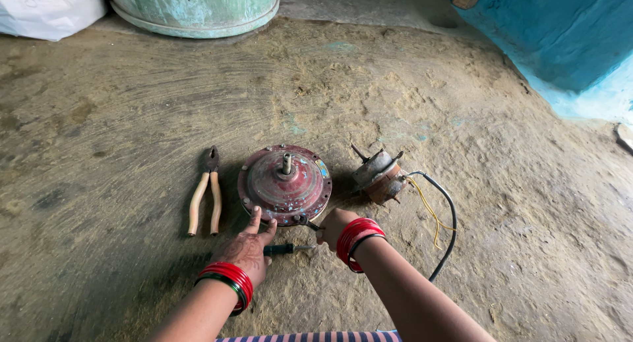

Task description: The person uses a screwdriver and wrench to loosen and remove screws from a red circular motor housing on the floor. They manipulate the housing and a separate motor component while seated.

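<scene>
Motor cover: we have the round red housing [285,184] lying flat on the earthen floor [461,138], its short shaft pointing up, right in front of us.
Left hand [247,248]: we lay it open, fingers spread, thumb and forefinger touching the near rim of the housing; it grips nothing, and a black-handled screwdriver [285,249] lies on the floor just beside it.
Right hand [335,227]: we curl it closed around a small tool [304,221] whose tip meets the housing's near edge; what sort of tool it is we cannot tell, since the fist hides most of it.
Doing it well: in our judgement the left hand should press down firmly so the housing does not spin or slide on the loose dirt, while the right keeps its tool square to the rim and turns without jerking.
Watch for: a small fastener could vanish into the dusty floor, so we would work slowly.
Nearby: pliers [206,190] with pale handles lie left of the housing; the wound motor core [380,177] with its black and yellow wires [443,217] sits to the right, apart.
</scene>
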